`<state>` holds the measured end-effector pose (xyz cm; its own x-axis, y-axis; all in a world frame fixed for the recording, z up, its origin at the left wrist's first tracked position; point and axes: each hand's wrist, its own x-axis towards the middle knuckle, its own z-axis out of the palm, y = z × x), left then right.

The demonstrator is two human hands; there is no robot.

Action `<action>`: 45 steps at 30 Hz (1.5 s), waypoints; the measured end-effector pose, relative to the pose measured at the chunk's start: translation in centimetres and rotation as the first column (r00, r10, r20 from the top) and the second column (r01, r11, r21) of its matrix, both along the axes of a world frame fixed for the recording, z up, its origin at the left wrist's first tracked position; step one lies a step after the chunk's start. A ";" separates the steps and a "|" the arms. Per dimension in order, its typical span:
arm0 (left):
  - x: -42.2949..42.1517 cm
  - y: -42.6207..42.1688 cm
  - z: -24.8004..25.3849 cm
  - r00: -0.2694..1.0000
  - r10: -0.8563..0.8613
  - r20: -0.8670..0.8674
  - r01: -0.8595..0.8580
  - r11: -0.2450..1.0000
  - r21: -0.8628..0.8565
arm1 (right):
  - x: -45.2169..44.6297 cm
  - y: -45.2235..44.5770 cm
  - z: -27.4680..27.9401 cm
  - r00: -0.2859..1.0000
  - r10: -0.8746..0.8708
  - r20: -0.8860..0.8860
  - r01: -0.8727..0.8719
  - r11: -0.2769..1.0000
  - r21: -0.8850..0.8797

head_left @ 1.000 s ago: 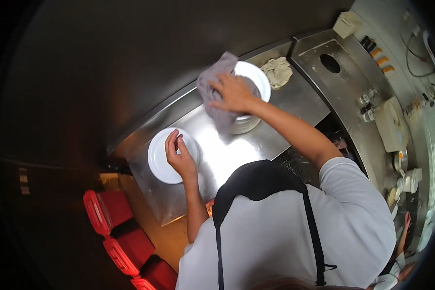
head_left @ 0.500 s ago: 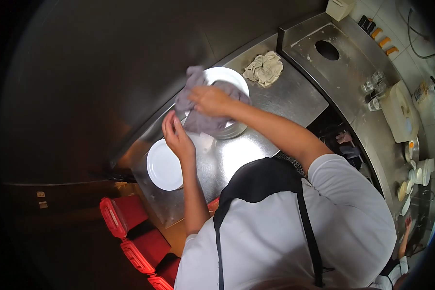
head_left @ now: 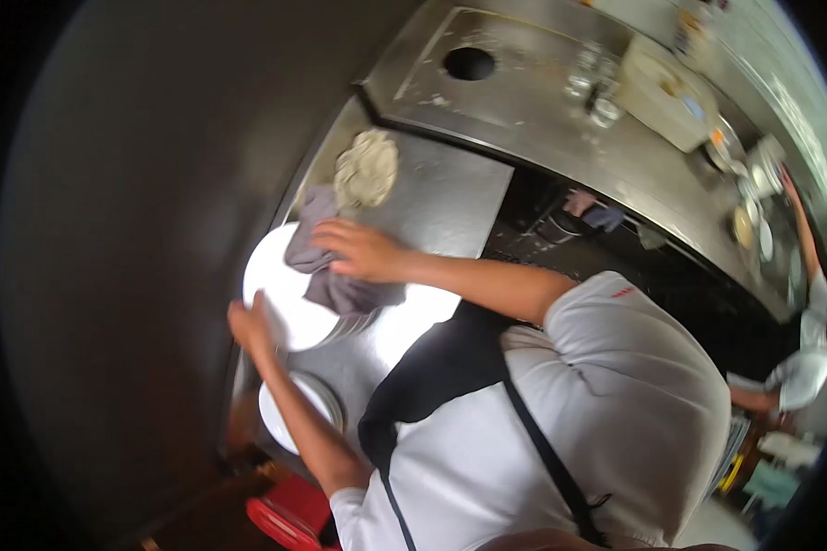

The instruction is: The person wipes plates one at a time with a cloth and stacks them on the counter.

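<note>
A stack of white plates point(head_left: 285, 275) stands on the steel counter by the dark wall. At the near left rim of the top plate, my left hand point(head_left: 251, 328) is closed with its thumb over the edge. My right hand point(head_left: 366, 252) holds a grey-purple cloth point(head_left: 340, 290), which is bunched over the right side of the same plate. Part of that plate is hidden beneath the cloth. A second, lower stack of white plates point(head_left: 283, 404) sits nearer to me, partly behind my left forearm.
A crumpled beige cloth point(head_left: 368, 168) lies beyond the plates. Farther right, a steel counter point(head_left: 524, 101) with a round hole holds glasses point(head_left: 605, 108) and a cream container point(head_left: 666, 92). A red container point(head_left: 289, 514) is below left. Another person point(head_left: 804, 367) stands at far right.
My left hand, which was open and apart from the plates, now grips the top plate's rim. My right hand keeps the cloth on the stack. The whole view has turned.
</note>
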<state>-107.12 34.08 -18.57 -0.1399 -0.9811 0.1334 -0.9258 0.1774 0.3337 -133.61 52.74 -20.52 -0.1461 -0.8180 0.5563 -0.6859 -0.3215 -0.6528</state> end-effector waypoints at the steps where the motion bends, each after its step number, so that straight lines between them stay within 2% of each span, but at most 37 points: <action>1: 0.9 -0.6 -1.1 0.999 -0.016 -0.033 0.013 0.996 -0.088 | 0.2 -0.9 -1.3 0.996 -0.035 0.086 0.041 0.996 -0.074; 4: 2.5 1.3 1.0 0.913 -0.082 -0.399 0.079 0.997 -0.025 | 1.4 -1.1 -0.8 0.946 -0.028 0.324 0.080 0.985 -0.151; 5: 2.2 3.1 2.1 0.835 -0.087 -0.544 0.090 0.996 -0.020 | 1.8 -1.0 -0.6 0.921 -0.017 0.390 0.094 0.979 -0.180; 6: 2.5 3.9 2.6 0.669 -0.034 -0.742 0.155 0.983 0.096 | 2.2 -0.8 0.2 0.876 -0.006 0.482 0.106 0.978 -0.182; 7: 2.0 5.0 4.0 0.669 -0.004 -0.743 0.167 0.975 0.145 | 2.4 -1.0 1.5 0.821 0.005 0.571 0.118 0.977 -0.178; 8: 2.0 6.1 4.6 0.597 0.001 -0.802 0.193 0.970 0.145 | 2.4 -1.0 3.1 0.758 0.020 0.651 0.129 0.975 -0.180; 11: 1.2 9.2 5.5 0.396 0.102 -0.913 0.256 0.942 0.216 | 2.0 -1.1 8.1 0.493 0.206 0.845 -0.110 0.979 -0.174; 12: 1.9 10.2 5.6 0.333 0.150 -0.931 0.269 0.931 0.246 | 2.3 -1.0 9.3 0.476 0.261 0.840 -0.212 0.961 -0.178; 15: 3.2 12.1 4.2 0.265 0.149 -0.953 0.370 0.896 0.243 | 3.4 -1.2 11.0 0.270 0.395 0.878 -0.444 0.860 -0.250; 16: 3.2 12.7 3.8 0.281 0.167 -0.945 0.364 0.893 0.266 | 4.3 -1.4 11.5 0.030 0.430 0.902 -0.477 0.799 -0.365; 19: 3.9 14.8 2.3 0.221 0.181 -0.958 0.440 0.858 0.264 | 7.1 -2.7 7.4 0.140 0.275 0.951 -0.554 0.818 -0.155; 20: 3.9 15.6 2.5 0.198 0.181 -0.963 0.461 0.850 0.255 | 8.3 -3.8 4.1 0.221 0.376 0.900 -0.525 0.823 -0.215; 21: 3.7 16.4 2.9 0.175 0.186 -0.967 0.466 0.849 0.248 | 9.8 -1.5 7.6 -0.125 0.006 0.992 -0.599 0.797 -0.080; 22: 3.9 16.7 3.0 0.205 0.216 -0.955 0.420 0.861 0.285 | 10.6 -5.5 -0.7 -0.621 0.091 0.779 -0.697 0.391 -0.601; 23: 4.3 16.9 2.9 0.226 0.260 -0.939 0.362 0.872 0.328 | 11.1 -3.2 -0.1 -0.514 0.086 0.854 -0.705 0.526 -0.477; 24: 4.6 17.2 3.2 0.275 0.318 -0.907 0.319 0.860 0.398 | 11.6 -1.2 2.1 -0.317 0.048 0.947 -0.736 0.617 -0.278; 25: 4.9 17.4 3.5 0.314 0.376 -0.872 0.278 0.842 0.463 | 12.1 -0.2 2.8 -0.207 0.017 0.978 -0.760 0.627 -0.171; 27: 4.7 18.7 3.6 0.136 0.179 -0.974 0.240 0.948 0.207 | 13.3 1.9 3.3 -0.096 -0.024 0.995 -0.796 0.602 -0.063; 29: 5.3 19.9 3.4 0.121 0.184 -0.976 0.075 0.978 0.193 | 13.9 3.7 4.0 -0.026 -0.051 0.998 -0.815 0.579 0.008; 31: 6.3 20.0 3.2 0.161 -0.019 -0.987 -0.030 0.999 -0.024 | 14.4 5.1 4.9 0.029 -0.059 0.998 -0.825 0.563 0.057; 32: 6.8 20.1 3.4 0.273 -0.139 -0.952 -0.103 0.980 -0.172 | 14.4 5.6 5.4 0.050 -0.066 0.997 -0.827 0.557 0.078; 35: 9.6 21.8 3.7 0.168 0.059 -0.984 0.137 0.987 0.083 | 14.5 6.8 6.5 0.111 -0.072 0.991 -0.826 0.548 0.132; 36: 9.3 22.3 4.6 0.122 0.010 -0.992 0.043 0.999 0.015 | 14.6 7.1 6.7 0.123 -0.076 0.989 -0.825 0.547 0.145; 39: 10.6 22.1 4.6 0.224 -0.014 -0.974 -0.010 1.000 -0.017 | 14.5 7.7 7.5 0.162 -0.079 0.984 -0.817 0.549 0.179; 45: 13.2 19.3 1.8 0.172 0.052 -0.984 -0.213 0.977 0.014 | 13.5 8.9 9.4 0.232 -0.074 0.970 -0.777 0.586 0.230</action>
